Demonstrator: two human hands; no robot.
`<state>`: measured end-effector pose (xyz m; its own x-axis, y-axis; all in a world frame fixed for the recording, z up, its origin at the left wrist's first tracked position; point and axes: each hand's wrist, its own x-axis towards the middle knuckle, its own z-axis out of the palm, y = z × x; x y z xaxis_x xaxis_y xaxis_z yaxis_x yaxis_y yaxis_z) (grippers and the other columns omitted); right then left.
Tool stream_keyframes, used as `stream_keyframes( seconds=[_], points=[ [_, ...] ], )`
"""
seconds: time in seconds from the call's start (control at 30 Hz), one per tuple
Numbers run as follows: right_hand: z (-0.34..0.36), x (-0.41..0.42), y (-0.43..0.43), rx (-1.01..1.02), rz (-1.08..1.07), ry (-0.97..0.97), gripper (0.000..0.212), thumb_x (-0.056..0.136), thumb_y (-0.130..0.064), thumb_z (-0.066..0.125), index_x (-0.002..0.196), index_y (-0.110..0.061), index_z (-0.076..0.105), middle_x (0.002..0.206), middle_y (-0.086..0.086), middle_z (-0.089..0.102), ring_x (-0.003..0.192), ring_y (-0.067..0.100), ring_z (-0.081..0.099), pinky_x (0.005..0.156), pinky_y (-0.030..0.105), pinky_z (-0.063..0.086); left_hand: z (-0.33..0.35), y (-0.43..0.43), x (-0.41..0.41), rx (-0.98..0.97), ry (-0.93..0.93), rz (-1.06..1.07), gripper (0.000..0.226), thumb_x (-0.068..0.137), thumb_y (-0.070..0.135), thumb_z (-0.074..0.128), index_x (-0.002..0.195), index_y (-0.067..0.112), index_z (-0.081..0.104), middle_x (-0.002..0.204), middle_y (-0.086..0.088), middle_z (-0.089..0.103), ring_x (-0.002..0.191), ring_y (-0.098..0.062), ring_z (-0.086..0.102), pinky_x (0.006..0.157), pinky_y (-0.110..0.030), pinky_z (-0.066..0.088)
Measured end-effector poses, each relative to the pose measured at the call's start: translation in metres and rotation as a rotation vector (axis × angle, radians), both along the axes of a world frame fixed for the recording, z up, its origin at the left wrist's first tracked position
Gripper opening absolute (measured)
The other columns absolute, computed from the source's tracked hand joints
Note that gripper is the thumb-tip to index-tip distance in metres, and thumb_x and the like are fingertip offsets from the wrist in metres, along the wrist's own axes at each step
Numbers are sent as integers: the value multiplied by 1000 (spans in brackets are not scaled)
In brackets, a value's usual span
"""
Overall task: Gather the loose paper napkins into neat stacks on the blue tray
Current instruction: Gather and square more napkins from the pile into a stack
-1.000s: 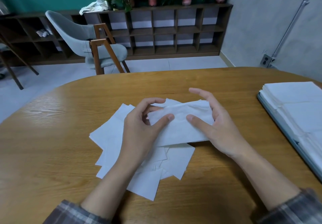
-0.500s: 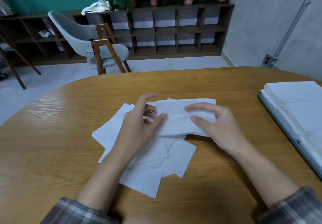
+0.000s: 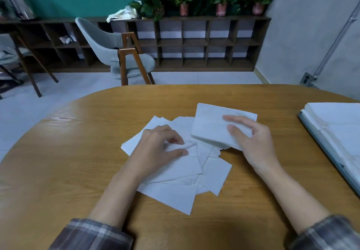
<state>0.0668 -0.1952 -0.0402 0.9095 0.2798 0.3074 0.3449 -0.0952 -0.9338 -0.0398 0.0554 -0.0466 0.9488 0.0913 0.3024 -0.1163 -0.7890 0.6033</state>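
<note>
Obs.: my right hand (image 3: 251,138) grasps a small squared bundle of white paper napkins (image 3: 210,125). The thumb lies on top and the fingers curl over the far right edge. The bundle's near edge is lifted just above the scattered pile of loose white paper napkins (image 3: 175,191) and overlaps the pile's right side.

My left hand (image 3: 161,144) rests on the pile. Its thumb and forefinger pinch a raised fold of the top napkin (image 3: 189,159), and the other fingers are curled.

Location: the pile sits mid-way across the oval wooden tabletop (image 3: 78,152), directly in front of me. The flat blue tray (image 3: 329,154) is at the far right of the tabletop and already carries neat white napkin stacks (image 3: 335,121).

Key relation: the tray lies to the right of the bundle, well apart from it, with bare wood between. The right hand is the nearer one by a clear margin. The bundle's long axis runs roughly left to right, dipping slightly toward me at its right end. The tray's visible edge runs diagonally, from far-left to near-right.

Judgement: the bundle is not done, since loose sheets remain. When it goes over, the right hand should carry it and turn it to square with the stacks.
</note>
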Motion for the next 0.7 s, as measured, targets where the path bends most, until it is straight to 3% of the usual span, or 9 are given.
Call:
stream_keyframes(
  seconds=[0.1,0.23,0.37,0.43,0.6,0.7],
  points=[
    [0,-3,10,20,17,11,23,101,-8,66,116,-21,79,119,-21,75,119,-13,60,92,-1,38,4,-3,-1,-107,-18,-7,20,79,29,92,91,26,76,92,14,71,95,-7,66,80,-18,48],
    [-2,-2,13,-7,35,6,22,101,-13,68,116,-24,79,121,-21,74,122,-11,59,94,0,38,2,-2,0,-81,-11,-9,24,81,26,91,91,26,69,91,16,69,93,-5,63,73,-13,42],
    [-5,0,10,-23,39,10,22,100,-12,68,115,-24,79,120,-22,75,123,-9,60,95,0,37,0,-3,1,-84,-35,-1,22,81,24,91,84,27,69,83,15,69,86,-9,63,69,-17,41],
    [-7,1,10,-34,41,7,21,100,-13,69,114,-25,80,120,-22,75,124,-8,60,97,2,37,1,-5,1,-111,-34,5,20,80,23,91,81,26,71,81,14,70,83,-9,64,68,-20,44],
    [-6,-2,10,-31,60,-7,21,99,-12,71,115,-23,79,121,-20,75,125,-7,60,99,4,38,6,-21,-3,-159,-66,-58,17,86,20,87,82,19,71,80,15,70,80,-2,64,68,-10,39],
    [-5,-2,9,-16,59,-18,21,99,-13,71,116,-23,79,120,-20,75,124,-7,60,101,6,39,5,-30,-3,-86,-107,-131,14,93,21,81,88,20,68,90,14,65,86,-2,62,70,-9,38]
  ],
)
